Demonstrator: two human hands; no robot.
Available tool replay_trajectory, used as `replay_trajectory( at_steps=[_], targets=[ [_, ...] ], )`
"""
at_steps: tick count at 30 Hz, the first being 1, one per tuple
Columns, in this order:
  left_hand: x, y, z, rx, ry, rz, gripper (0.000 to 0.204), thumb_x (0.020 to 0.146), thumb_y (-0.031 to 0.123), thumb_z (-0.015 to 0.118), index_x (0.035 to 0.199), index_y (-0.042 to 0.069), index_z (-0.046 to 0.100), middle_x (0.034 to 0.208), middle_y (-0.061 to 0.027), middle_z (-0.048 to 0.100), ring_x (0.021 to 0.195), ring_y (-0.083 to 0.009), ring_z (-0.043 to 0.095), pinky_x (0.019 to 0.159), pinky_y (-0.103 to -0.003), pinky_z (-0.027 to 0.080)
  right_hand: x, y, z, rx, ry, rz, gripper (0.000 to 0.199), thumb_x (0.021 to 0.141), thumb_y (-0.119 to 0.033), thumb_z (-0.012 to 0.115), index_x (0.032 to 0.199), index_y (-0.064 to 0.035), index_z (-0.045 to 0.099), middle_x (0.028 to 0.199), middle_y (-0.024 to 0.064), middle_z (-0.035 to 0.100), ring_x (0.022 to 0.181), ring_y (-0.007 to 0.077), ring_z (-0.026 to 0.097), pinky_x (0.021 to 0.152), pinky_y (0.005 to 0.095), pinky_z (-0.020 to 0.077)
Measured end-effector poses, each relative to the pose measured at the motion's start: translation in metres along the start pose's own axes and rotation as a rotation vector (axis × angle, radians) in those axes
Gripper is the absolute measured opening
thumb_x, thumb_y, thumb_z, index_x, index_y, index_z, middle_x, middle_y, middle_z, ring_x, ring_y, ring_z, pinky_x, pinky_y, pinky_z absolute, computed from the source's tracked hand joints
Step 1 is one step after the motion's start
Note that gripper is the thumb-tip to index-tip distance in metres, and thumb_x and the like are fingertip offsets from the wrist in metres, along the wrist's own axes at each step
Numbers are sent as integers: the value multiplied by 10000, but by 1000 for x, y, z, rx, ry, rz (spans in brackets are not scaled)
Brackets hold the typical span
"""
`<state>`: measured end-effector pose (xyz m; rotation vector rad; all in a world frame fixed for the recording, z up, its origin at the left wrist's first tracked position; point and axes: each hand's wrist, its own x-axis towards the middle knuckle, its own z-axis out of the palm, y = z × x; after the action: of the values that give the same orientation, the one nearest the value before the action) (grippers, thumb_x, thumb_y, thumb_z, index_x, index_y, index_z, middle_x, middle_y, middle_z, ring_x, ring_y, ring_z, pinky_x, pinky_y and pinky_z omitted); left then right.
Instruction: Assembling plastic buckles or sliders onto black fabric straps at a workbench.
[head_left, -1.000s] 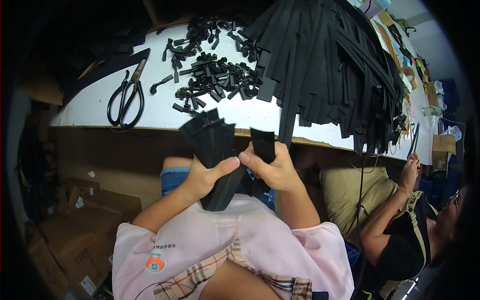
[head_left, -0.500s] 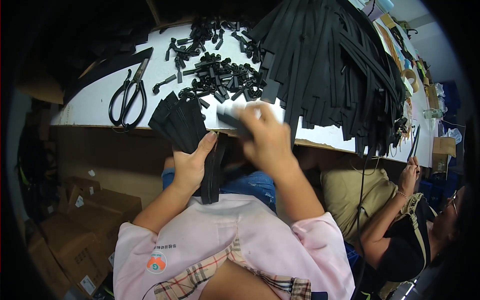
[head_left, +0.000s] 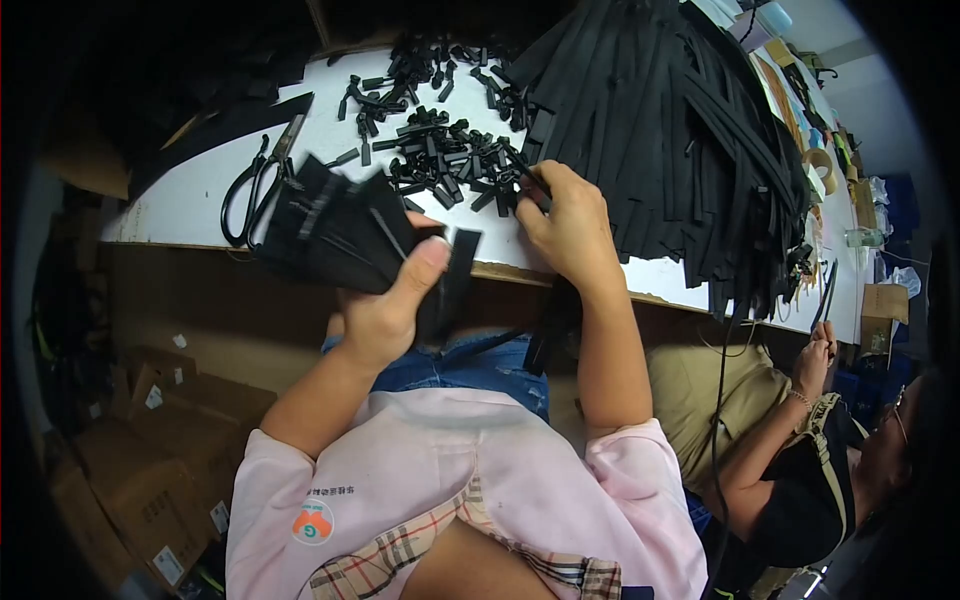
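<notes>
Left side: my left hand (head_left: pixel 385 310), left of the frame's centre, is closed on a fanned bundle of black strips (head_left: pixel 335 230), thumb across its near edge. The bundle's far ends are spread toward the upper left, slightly blurred.

Right side: my right hand (head_left: pixel 572 220), just right of upper centre, appears closed on a single black strip (head_left: pixel 528 170) seen nearly edge-on; how firm that pinch is, I cannot tell. It lies between the heap of small black pulls (head_left: pixel 445 155), upper centre, and the pile of long black strips (head_left: pixel 640 150), upper right.

Assessment: left thumb pressure should be flat and even, or the fan may slip out of order. The right pinch should take one strip only and lift it over the pulls, lest some be dragged along. The bundle overlaps the scissors (head_left: pixel 238 200) in view; contact cannot be determined, so clearance is advised.
</notes>
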<state>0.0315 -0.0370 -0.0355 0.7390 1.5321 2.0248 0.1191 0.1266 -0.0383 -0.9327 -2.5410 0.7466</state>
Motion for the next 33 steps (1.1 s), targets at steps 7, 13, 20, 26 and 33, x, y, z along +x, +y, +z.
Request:
replay_trajectory(
  at_steps=[7,13,20,26,33],
  targets=[
    [-32,-28,3,-34,-215,-282,147,766,88,592,885,24,535,796,-19,547,724,-80,505,666,-222,423,-8,-19,13,-163,0,-142,265,611,-50,594,873,-38,555,818,103,523,672,266,570,611,351,462],
    [-24,-21,3,-399,-104,-489,187,742,97,615,888,17,528,792,-39,550,716,-102,523,650,-233,435,-5,-7,15,-169,124,-226,189,638,-48,568,818,-17,519,741,132,567,582,299,567,523,357,453],
    [-20,-18,4,-138,-94,-326,146,749,75,610,868,12,554,798,-38,576,703,-79,537,627,-206,442,-20,-9,6,922,29,229,125,737,-87,598,815,6,568,626,51,576,516,56,485,451,189,355],
    [-21,-23,7,-170,-115,-300,169,755,77,609,903,5,572,824,-36,584,715,-84,543,641,-211,450,-47,-6,20,869,2,137,128,711,-88,646,779,-5,576,592,17,548,429,37,432,367,162,306],
    [-21,-17,7,-219,-208,-333,195,751,72,606,930,7,561,865,-33,579,769,-86,531,683,-217,439,-70,-18,12,1206,14,178,109,698,-30,656,769,16,588,676,10,566,566,40,484,503,166,382]
  ],
)
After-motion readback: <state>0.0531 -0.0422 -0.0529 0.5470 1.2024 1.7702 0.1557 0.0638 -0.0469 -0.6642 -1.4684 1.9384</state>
